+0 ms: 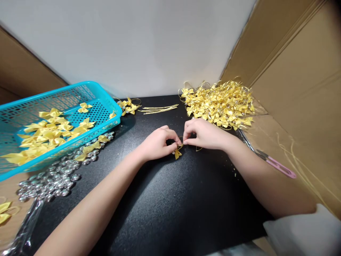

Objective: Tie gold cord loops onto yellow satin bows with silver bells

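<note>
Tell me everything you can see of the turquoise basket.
The turquoise basket is a shallow, open rectangle, plastic by its look, with perforated walls and floor and a smooth rim. It stands at the left, cut off by the picture's edge. Yellow bows lie inside, mostly heaped, one apart toward the far side. Silver beads lie along its near side; contact is unclear. The left hand is clear of it.

A loose, pale grey sleeve [303, 231] with a plain edge ends near the right elbow. Both slim forearms [106, 199] are bare, as are the left hand [160, 143] and right hand [202, 133]. More pale cloth [237, 250] shows along the bottom.
</note>
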A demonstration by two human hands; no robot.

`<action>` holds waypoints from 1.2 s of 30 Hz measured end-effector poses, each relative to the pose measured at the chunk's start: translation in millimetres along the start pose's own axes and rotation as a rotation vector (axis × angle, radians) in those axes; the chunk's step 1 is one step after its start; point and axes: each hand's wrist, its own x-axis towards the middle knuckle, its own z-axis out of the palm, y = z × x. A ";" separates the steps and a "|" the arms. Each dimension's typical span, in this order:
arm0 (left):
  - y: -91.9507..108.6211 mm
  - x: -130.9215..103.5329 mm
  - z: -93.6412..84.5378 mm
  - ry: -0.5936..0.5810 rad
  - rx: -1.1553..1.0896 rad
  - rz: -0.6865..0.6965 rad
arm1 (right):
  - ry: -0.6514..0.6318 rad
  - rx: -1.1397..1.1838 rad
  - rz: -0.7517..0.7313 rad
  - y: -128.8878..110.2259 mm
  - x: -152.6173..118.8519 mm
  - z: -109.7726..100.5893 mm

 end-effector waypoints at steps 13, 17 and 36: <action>-5.9 0.6 8.1 0.097 -0.367 -0.159 | 0.032 0.001 -0.001 1.3 1.5 2.7; -6.5 1.5 14.2 0.070 -0.534 -0.190 | 0.052 0.000 -0.009 2.4 1.4 3.4; -4.2 2.7 5.9 0.099 -0.643 -0.263 | 0.052 0.013 0.026 6.1 1.0 -1.0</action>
